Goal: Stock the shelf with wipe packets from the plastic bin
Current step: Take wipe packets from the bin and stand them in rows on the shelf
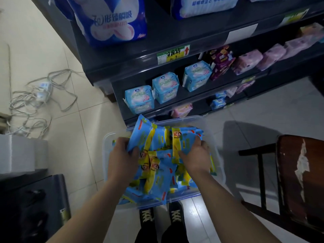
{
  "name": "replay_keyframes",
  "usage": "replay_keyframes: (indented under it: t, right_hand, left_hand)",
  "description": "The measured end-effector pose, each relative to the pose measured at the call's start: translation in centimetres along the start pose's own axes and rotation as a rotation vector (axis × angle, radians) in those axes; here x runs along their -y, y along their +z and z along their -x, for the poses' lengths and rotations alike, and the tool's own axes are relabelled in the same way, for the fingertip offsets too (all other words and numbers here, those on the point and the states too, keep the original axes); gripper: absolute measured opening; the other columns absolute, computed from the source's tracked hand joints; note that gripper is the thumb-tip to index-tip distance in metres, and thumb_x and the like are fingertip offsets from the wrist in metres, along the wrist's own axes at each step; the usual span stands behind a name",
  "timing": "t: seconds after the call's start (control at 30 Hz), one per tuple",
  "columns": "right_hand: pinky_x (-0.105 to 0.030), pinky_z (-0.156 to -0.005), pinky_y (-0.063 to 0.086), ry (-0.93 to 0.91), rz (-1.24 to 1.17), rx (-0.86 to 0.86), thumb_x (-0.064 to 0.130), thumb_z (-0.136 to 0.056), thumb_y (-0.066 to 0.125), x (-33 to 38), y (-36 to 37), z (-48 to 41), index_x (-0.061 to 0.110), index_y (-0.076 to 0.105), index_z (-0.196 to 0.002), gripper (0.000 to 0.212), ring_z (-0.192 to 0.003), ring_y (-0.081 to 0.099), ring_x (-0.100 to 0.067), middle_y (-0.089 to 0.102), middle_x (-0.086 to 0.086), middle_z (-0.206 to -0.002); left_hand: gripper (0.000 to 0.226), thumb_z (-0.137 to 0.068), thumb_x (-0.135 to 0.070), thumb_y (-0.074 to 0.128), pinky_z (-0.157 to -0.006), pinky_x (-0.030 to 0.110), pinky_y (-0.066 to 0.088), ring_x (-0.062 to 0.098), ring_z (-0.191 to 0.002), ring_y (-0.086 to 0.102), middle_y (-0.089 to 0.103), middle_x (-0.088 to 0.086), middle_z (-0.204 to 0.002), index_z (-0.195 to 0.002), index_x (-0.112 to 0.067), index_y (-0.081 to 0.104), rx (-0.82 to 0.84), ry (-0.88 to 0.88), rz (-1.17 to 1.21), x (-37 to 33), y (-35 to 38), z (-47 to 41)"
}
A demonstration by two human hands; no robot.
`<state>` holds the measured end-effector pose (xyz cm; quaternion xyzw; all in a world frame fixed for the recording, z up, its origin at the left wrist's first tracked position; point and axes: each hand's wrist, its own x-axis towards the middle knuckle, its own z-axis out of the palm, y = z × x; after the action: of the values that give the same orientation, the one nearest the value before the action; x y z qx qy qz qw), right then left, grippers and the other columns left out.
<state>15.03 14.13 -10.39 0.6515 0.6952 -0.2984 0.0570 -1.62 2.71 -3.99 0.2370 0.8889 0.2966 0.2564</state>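
A clear plastic bin (213, 130) stands on the floor in front of the dark shelf unit (196, 92). It is heaped with several blue and yellow wipe packets (158, 178). My left hand (121, 156) grips a bunch of packets (142, 135) at the bin's left side, one of them sticking up towards the shelf. My right hand (195, 157) grips packets (185, 137) at the bin's right side. Both hands are down inside the bin, about a hand's width apart.
Light blue packs (165, 86) and purple packs (249, 62) line the lower shelves; large blue packs (112, 20) stand higher up. A worn wooden chair (298, 174) stands at the right. Tangled cables (40, 95) lie on the left floor, with a white box (19, 153) nearby. My shoes (161, 216) are under the bin's near edge.
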Motion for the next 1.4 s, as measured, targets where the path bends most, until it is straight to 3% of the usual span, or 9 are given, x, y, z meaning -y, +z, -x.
replay_keyframes:
  t: [0.07, 0.17, 0.37, 0.47, 0.63, 0.9, 1.17, 1.27, 1.4]
  right_hand:
    - [-0.041, -0.099, 0.040, 0.029, 0.040, 0.023, 0.040, -0.078, 0.072, 0.4, 0.1, -0.4, 0.006, 0.027, -0.140, 0.084, -0.124, 0.043, -0.033, 0.044, -0.016, -0.133]
    - [-0.036, -0.085, 0.046, -0.010, 0.090, 0.073, 0.036, -0.081, 0.068, 1.0, -0.2, -0.4, 0.007, 0.046, -0.120, 0.053, -0.109, 0.056, -0.031, 0.056, -0.014, -0.119]
    - [-0.035, -0.064, 0.050, -0.197, -0.001, 0.088, 0.025, -0.086, 0.057, 2.6, -2.1, 1.5, 0.013, 0.054, -0.113, 0.030, -0.084, 0.061, -0.028, 0.059, -0.011, -0.104]
    - [-0.029, -0.050, 0.032, -0.291, -0.059, 0.053, 0.023, -0.084, 0.058, 3.9, -4.9, 3.2, 0.010, 0.054, -0.093, 0.017, -0.071, 0.052, -0.022, 0.058, -0.009, -0.092]
    - [-0.030, -0.051, 0.034, -0.595, -0.140, 0.092, 0.024, -0.084, 0.063, 8.9, -11.0, 7.9, 0.020, 0.054, -0.087, 0.010, -0.065, 0.052, -0.014, 0.052, 0.006, -0.074]
    - [-0.026, -0.057, 0.040, -1.042, -0.194, 0.141, 0.025, -0.076, 0.068, 20.0, -16.2, 19.0, 0.023, 0.061, -0.083, 0.010, -0.071, 0.054, -0.012, 0.056, 0.004, -0.079]
    - [-0.038, -0.065, 0.050, -1.397, -0.289, 0.282, 0.024, -0.075, 0.070, 29.0, -15.7, 34.6, 0.024, 0.064, -0.084, 0.011, -0.072, 0.056, -0.015, 0.060, 0.005, -0.078]
    - [-0.041, -0.065, 0.051, -1.517, -0.326, 0.350, 0.026, -0.073, 0.070, 31.4, -14.5, 41.8, 0.026, 0.063, -0.083, 0.012, -0.072, 0.057, -0.017, 0.061, 0.006, -0.076]
    - [-0.038, -0.062, 0.048, -1.650, -0.350, 0.440, 0.024, -0.072, 0.072, 33.1, -11.9, 52.1, 0.025, 0.062, -0.079, 0.012, -0.065, 0.054, -0.014, 0.059, 0.006, -0.071]
  left_hand:
    - [0.012, -0.087, -0.016, 0.060, -0.050, 0.024, 0.035, 0.009, -0.061, 0.052, 0.057, -0.005, -0.072, -0.095, -0.017, 0.050, -0.011, -0.010, 0.025, 0.2, -0.2, 0.5]
    - [0.012, -0.087, -0.015, 0.060, -0.054, 0.029, 0.034, 0.005, -0.062, 0.051, 0.055, -0.009, -0.071, -0.093, -0.020, 0.051, -0.052, -0.036, 0.030, 0.8, -0.7, 1.1]
    - [0.016, -0.084, -0.020, 0.063, -0.062, 0.032, 0.048, 0.019, -0.068, 0.061, 0.062, -0.007, -0.077, -0.099, -0.020, 0.057, -0.152, -0.152, 0.122, 0.2, -3.7, 2.7]
    - [0.020, -0.082, -0.018, 0.066, -0.067, 0.029, 0.045, 0.020, -0.073, 0.059, 0.060, -0.005, -0.080, -0.101, -0.018, 0.060, -0.241, -0.162, 0.156, -0.7, -6.6, 4.1]
    - [0.028, -0.075, -0.009, 0.069, -0.073, 0.036, 0.053, 0.022, -0.076, 0.065, 0.068, 0.003, -0.087, -0.101, -0.018, 0.064, -0.392, -0.203, 0.248, -1.4, -12.3, 7.3]
    - [0.025, -0.074, -0.016, 0.075, -0.077, 0.040, 0.054, 0.024, -0.084, 0.064, 0.066, 0.006, -0.092, -0.093, -0.021, 0.061, -0.791, -0.289, 0.427, -0.7, -25.1, 15.8]
    - [0.011, -0.082, -0.012, 0.072, -0.066, 0.029, 0.057, 0.022, -0.077, 0.067, 0.068, 0.005, -0.082, -0.089, -0.018, 0.065, -1.129, -0.203, 0.740, 3.4, -36.3, 27.4]
    - [0.008, -0.086, -0.008, 0.065, -0.047, 0.011, 0.047, 0.001, -0.059, 0.063, 0.064, -0.002, -0.074, -0.091, -0.015, 0.064, -1.267, -0.177, 0.774, 5.5, -40.4, 32.9]
    - [0.004, -0.089, -0.013, 0.062, -0.054, 0.021, 0.049, 0.012, -0.066, 0.061, 0.065, -0.004, -0.074, -0.087, -0.013, 0.065, -1.391, -0.251, 0.707, 10.1, -44.9, 40.6]
